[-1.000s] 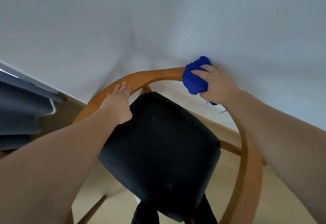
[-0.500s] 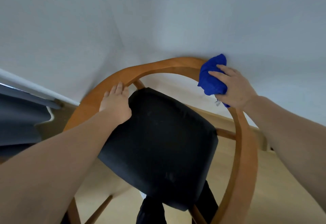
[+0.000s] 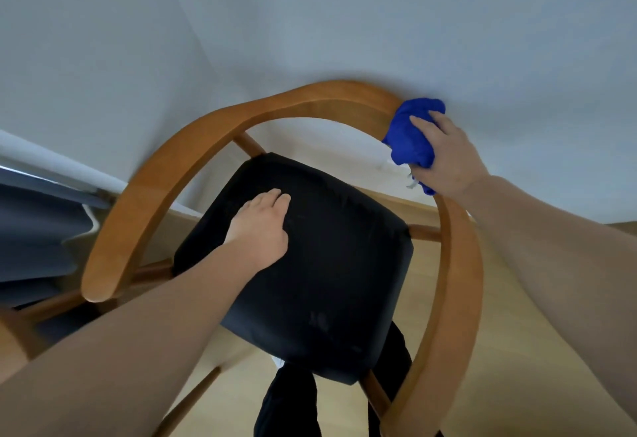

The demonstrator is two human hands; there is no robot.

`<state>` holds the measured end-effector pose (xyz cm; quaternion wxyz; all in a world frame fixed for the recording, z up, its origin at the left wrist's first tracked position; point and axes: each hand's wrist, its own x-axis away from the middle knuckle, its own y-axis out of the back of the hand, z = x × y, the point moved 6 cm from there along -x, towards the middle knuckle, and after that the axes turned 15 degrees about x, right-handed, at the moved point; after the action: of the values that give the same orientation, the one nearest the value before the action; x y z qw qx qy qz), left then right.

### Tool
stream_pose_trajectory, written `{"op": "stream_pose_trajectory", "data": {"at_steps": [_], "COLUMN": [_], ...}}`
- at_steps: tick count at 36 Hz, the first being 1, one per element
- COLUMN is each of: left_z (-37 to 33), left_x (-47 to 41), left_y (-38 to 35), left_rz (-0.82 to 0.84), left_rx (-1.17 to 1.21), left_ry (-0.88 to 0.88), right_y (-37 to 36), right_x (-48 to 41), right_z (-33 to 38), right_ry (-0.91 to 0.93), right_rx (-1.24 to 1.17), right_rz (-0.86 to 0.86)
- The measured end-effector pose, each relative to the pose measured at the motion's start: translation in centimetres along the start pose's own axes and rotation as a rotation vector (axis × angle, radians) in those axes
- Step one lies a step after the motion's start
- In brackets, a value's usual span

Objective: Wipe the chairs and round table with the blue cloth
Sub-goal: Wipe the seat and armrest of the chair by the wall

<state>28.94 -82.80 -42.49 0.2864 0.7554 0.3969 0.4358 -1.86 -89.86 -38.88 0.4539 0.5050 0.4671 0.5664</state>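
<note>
A wooden chair with a curved backrest rail (image 3: 310,102) and a black padded seat (image 3: 337,264) stands below me. My right hand (image 3: 448,157) grips the bunched blue cloth (image 3: 412,137) and presses it against the right bend of the rail. My left hand (image 3: 262,226) rests flat on the left part of the black seat, fingers straight. The round table is out of sight.
White walls (image 3: 310,23) meet in a corner right behind the chair. A dark grey curtain (image 3: 38,230) hangs at the left. Light wooden floor (image 3: 517,350) lies under and to the right of the chair. My dark trouser legs (image 3: 289,405) show below the seat.
My right hand has slid the cloth along the rail from its top middle toward the right bend. My left hand has left the left rail and now lies on the seat.
</note>
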Motion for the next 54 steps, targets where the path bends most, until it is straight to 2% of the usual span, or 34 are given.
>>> {"op": "stream_pose_trajectory", "data": {"at_steps": [9, 17, 27, 33, 38, 47, 54], "left_z": [-5.1, -9.1, -14.3, -17.1, -16.9, -16.5, -16.4], "left_x": [5.5, 8.7, 15.0, 16.7, 17.1, 16.8, 16.5], "left_y": [-8.7, -13.9, -20.0, -23.5, -25.4, -25.4, -25.8], "left_rz": [0.052, -0.029, -0.226, -0.155, -0.118, -0.177, -0.177], "left_rx": [0.078, 0.176, 0.33, 0.377, 0.314, 0.317, 0.308], "left_ry": [-0.043, 0.036, 0.192, 0.194, 0.248, 0.18, 0.144], "right_y": [-1.1, -2.2, -2.5, -3.3, -4.7, -5.8, -5.9], "right_x": [1.1, 1.4, 1.5, 2.8, 4.7, 8.1, 12.7], "right_z": [-0.7, -2.1, -2.5, -3.2, -3.9, -3.9, -4.2], "right_ry": [0.027, 0.08, 0.178, 0.181, 0.142, 0.061, 0.041], "right_rx": [-0.006, -0.028, -0.04, -0.028, -0.004, 0.051, -0.018], "right_rz": [0.005, -0.011, -0.015, 0.035, 0.062, 0.143, 0.128]}}
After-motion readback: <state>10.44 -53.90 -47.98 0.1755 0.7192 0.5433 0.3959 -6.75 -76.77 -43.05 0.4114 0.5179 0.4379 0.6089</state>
